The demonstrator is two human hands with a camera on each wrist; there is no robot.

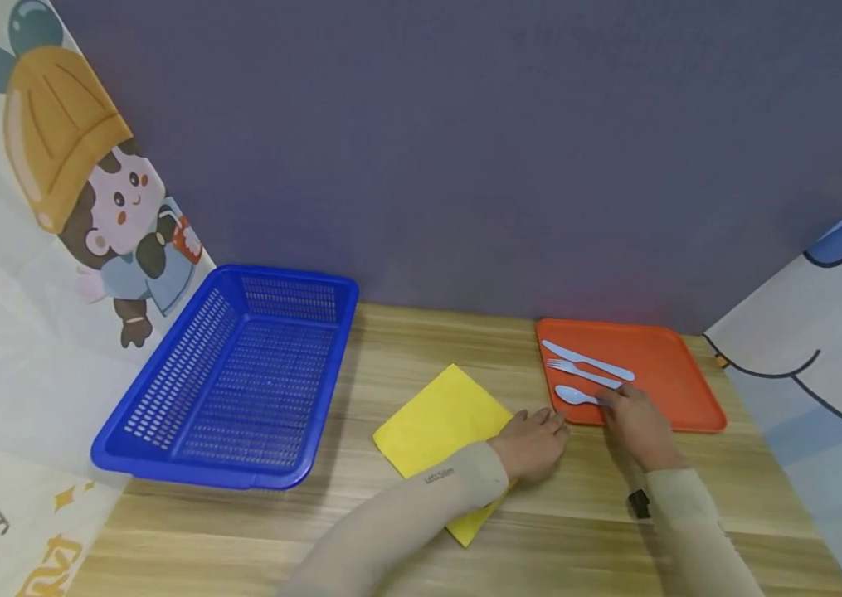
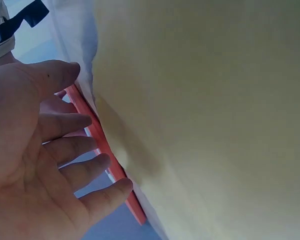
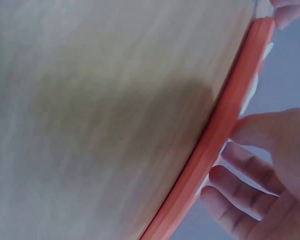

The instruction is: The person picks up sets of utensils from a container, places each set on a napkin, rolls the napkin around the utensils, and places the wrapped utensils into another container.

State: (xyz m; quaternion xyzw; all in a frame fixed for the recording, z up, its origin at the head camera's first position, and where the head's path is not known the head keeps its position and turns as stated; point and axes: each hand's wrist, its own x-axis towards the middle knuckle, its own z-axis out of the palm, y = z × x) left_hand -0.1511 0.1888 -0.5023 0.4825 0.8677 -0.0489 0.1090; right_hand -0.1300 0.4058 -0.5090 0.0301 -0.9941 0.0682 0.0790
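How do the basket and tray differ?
The basket is blue; the tray is orange-red. The basket is deep, the tray shallow. The basket's walls are slotted, while the tray's surface is solid. The tray bears cutlery; the basket shows none. Both are roughly rectangular with rounded corners.

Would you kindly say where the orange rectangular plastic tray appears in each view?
Head: orange rectangular plastic tray, lower right.
Left wrist: its edge, slanting down rightward, left of centre.
Right wrist: its edge, slanting from upper right to bottom centre.
Shared landmark: bare left hand, top right in the right wrist view.
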